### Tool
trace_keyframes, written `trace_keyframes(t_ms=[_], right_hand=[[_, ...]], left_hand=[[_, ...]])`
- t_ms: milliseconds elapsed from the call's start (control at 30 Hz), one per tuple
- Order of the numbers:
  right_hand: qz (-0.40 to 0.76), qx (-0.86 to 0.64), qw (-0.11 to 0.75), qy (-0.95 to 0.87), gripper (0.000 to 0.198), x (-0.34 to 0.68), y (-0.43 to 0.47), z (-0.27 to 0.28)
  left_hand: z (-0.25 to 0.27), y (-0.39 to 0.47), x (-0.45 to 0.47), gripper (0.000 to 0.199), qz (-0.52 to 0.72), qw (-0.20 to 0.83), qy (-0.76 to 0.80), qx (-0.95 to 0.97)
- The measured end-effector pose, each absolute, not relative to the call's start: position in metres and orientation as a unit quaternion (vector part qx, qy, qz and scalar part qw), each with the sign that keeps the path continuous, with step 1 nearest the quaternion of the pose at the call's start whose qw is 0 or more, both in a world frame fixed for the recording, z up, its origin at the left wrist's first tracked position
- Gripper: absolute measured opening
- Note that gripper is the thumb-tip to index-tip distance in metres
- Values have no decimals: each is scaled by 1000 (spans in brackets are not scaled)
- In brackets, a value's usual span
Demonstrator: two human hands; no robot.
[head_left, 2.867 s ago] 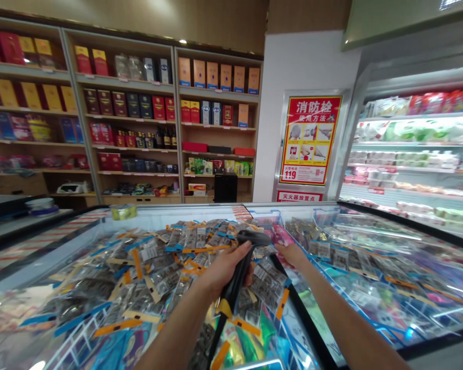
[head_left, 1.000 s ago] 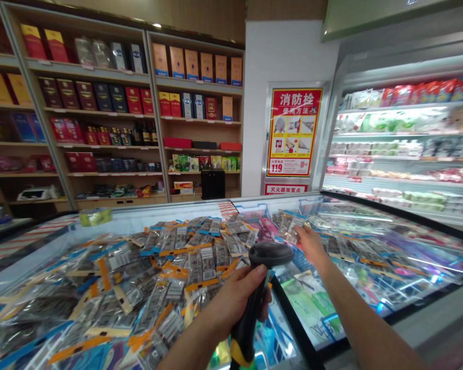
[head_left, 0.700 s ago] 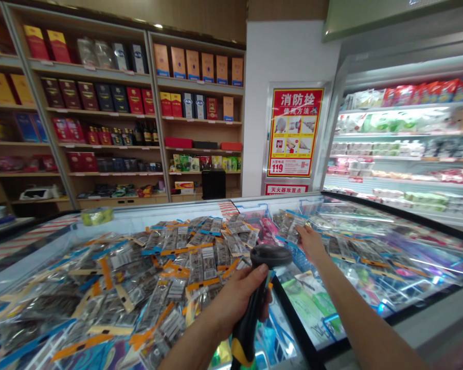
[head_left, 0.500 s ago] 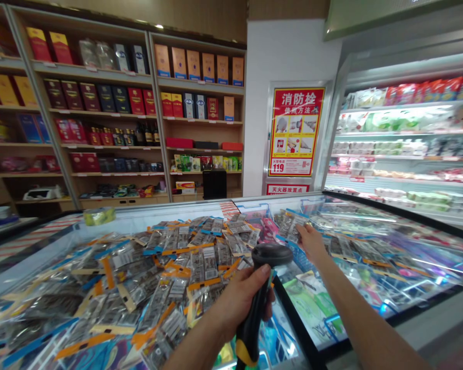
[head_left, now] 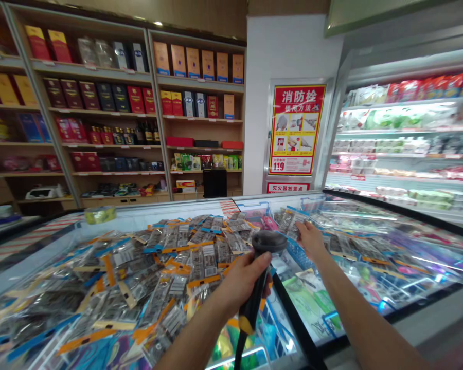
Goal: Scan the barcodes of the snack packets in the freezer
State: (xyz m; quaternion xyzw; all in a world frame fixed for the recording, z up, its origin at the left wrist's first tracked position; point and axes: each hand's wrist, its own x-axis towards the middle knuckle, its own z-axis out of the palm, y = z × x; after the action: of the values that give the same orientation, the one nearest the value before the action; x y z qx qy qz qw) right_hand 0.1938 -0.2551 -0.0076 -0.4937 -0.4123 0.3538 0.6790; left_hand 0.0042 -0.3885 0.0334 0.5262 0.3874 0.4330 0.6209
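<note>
My left hand is wrapped around the handle of a black and yellow barcode scanner, its head uppermost and its cord hanging below. Farther forward and to the right, my right hand is closed on a clear plastic packet with a blue top strip. The fingertips grip the packet's right side, over the divide of the freezer. Left of the scanner lies a wide heap of clear packets with dark contents, white barcode labels and orange, blue or cream strips.
The chest freezer has a black-framed glass lid on the right, with packets visible beneath it. A roll of yellowish tape sits on the back left rim. Behind stand shelves of boxes, a red poster and a lit cooler.
The barcode scanner in my left hand has shifted slightly left and up, with more of its cord now showing. My right hand keeps hold of the packet, almost unmoved.
</note>
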Motion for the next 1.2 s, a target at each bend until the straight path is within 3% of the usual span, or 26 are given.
trace_keyframes(t_ms=[233,467,667,1200], right_hand=[[319,-513,675,-424,19,205,-249,-13],[326,-516,673,-417,19,205,-247,-15],[329,-512,680,-410,17,206,-249,-16],[368,-503,688,-372,22,212,-245,-19]], left_hand=[[54,-345,6,32,430,503,413,626],[24,-353,-1,37,389,598,386,585],[35,-366,0,37,354,652,365,563],[53,-375,-11,36,360,621,392,575]])
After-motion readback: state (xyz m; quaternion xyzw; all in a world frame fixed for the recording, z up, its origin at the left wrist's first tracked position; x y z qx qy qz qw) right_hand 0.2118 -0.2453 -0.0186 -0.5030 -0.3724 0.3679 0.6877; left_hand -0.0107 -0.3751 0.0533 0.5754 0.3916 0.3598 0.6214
